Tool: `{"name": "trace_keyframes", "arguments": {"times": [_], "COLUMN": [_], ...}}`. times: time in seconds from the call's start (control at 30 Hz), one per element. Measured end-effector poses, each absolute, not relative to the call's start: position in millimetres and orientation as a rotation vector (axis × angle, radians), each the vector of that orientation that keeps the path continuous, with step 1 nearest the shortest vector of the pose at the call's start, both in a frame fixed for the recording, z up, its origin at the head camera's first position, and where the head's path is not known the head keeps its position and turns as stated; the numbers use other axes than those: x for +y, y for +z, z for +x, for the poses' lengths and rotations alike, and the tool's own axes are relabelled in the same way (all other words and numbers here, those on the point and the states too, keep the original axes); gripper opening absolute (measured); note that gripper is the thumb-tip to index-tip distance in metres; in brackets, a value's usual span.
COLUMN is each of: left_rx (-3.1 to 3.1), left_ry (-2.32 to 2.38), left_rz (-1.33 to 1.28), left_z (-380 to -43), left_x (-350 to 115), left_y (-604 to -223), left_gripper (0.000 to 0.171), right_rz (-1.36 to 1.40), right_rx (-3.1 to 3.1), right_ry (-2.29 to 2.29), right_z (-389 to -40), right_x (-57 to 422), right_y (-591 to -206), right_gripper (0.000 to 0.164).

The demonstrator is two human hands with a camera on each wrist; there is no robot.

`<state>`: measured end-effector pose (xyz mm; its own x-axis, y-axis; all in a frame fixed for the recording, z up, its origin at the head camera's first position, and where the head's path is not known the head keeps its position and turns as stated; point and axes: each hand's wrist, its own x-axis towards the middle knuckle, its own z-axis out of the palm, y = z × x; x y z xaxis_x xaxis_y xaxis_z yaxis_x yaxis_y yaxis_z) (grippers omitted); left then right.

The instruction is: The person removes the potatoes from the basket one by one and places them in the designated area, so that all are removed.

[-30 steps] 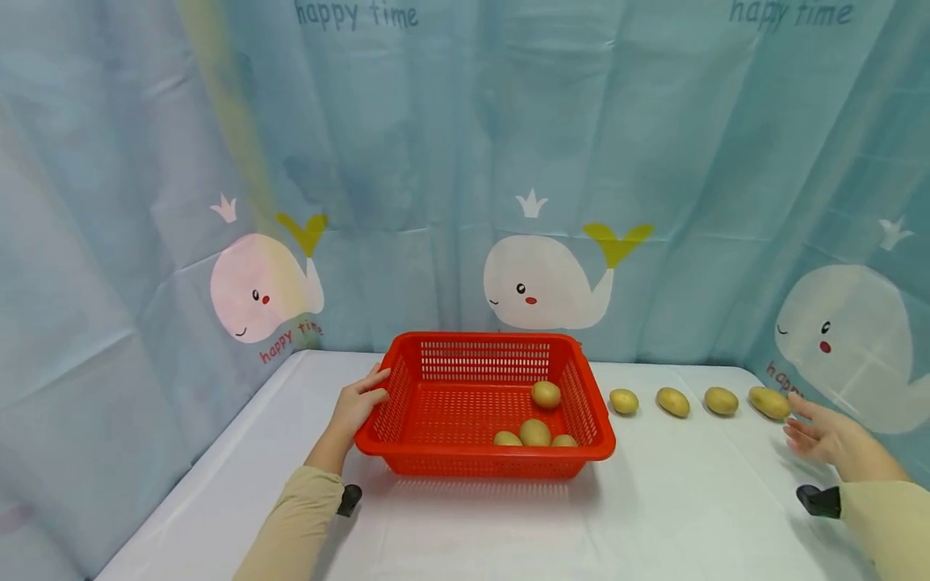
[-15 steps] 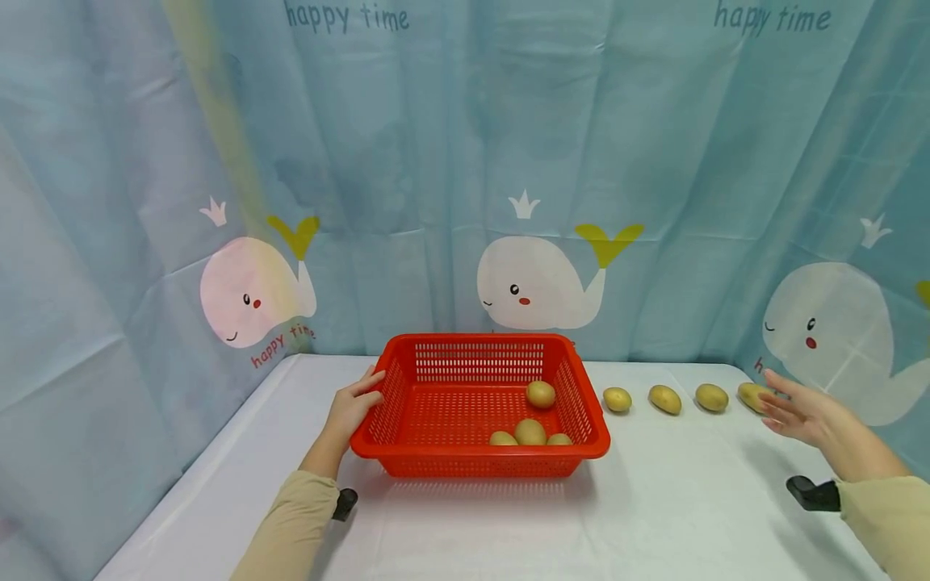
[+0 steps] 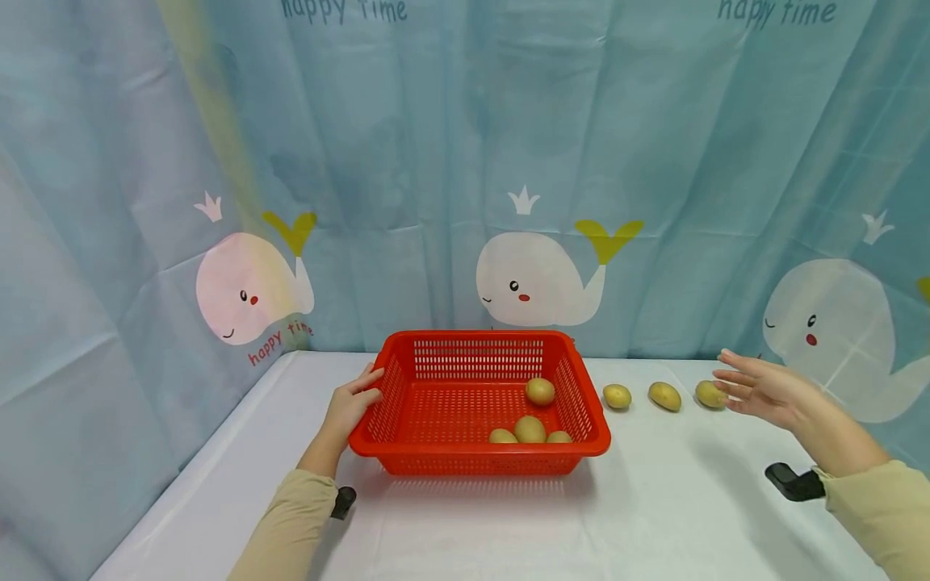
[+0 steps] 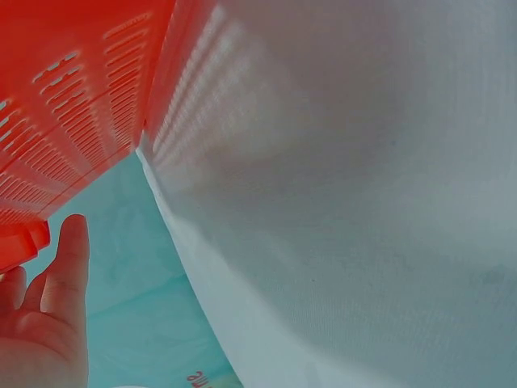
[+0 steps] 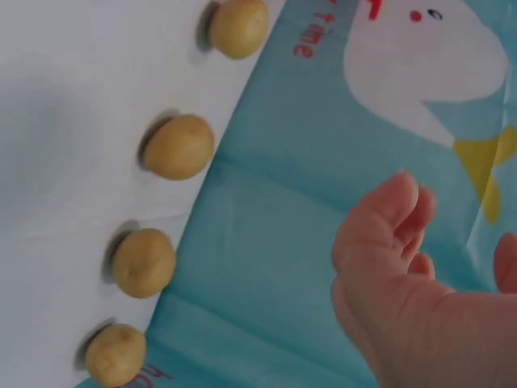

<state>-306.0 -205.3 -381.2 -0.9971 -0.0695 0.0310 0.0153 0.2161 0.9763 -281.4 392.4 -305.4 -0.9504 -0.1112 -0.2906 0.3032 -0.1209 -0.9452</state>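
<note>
A red plastic basket [image 3: 472, 452] with slotted walls stands on the white table, several potatoes lying in its right half, one of them a potato [image 3: 540, 391] near the right wall. My left hand [image 3: 343, 411] holds the basket's left rim; in the left wrist view, fingers meet the rim's underside while one finger [image 4: 69, 263] points up beside it. To the right, my right hand [image 3: 766, 391] hovers over the table with loosely bent fingers and nothing in them. It overlaps a potato [image 3: 709, 394] in the row and hides the row's far-right end in the head view.
Right of the basket, the row continues with a potato [image 3: 617, 396] and another potato [image 3: 664, 396]; the right wrist view shows several, including a potato [image 5: 144, 263] near the table's back edge. A blue whale-print curtain [image 3: 407, 266] hangs behind the table.
My right hand has moved left and up, away from the far-right potato, and now overlaps the neighbouring one in view. The left hand stays at the basket rim; the head view has shifted slightly.
</note>
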Motion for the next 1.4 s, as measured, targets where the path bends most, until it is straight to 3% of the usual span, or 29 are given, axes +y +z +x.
{"name": "trace_keyframes", "arguments": {"times": [0.13,0.27,0.47,0.53,0.87,1.4], "left_rx": [-2.396,-2.390,-2.378,-2.375,-2.379,-2.393], "left_ry": [-1.930,-1.945,-1.952,-1.958,-1.940,-1.897], "left_rz": [0.051,0.034,0.025,0.025,0.047,0.037], "left_z": [-306.3,-306.5,-303.8,-303.6,-306.2,-303.8], "left_x": [-205.5,-204.9,-203.9,-204.1,-205.2,-203.8], "left_y": [-380.9,-381.2,-379.4,-379.4,-384.1,-384.3], "left_gripper": [0.054,0.054,0.053,0.053,0.054,0.054], "right_rz": [0.062,-0.065,-0.232,-0.260,-0.306,-0.419], "right_rx": [1.961,2.055,2.097,2.095,2.089,1.952], "right_ry": [-2.000,-1.811,-1.545,-1.486,-1.284,-1.055], "right_z": [-286.2,-290.8,-298.0,-299.5,-319.1,-358.5], "right_x": [374.7,357.6,333.3,325.6,288.9,230.2], "right_y": [-298.7,-290.0,-271.4,-264.4,-245.9,-240.8], "right_gripper": [0.015,0.025,0.063,0.068,0.056,0.054]}}
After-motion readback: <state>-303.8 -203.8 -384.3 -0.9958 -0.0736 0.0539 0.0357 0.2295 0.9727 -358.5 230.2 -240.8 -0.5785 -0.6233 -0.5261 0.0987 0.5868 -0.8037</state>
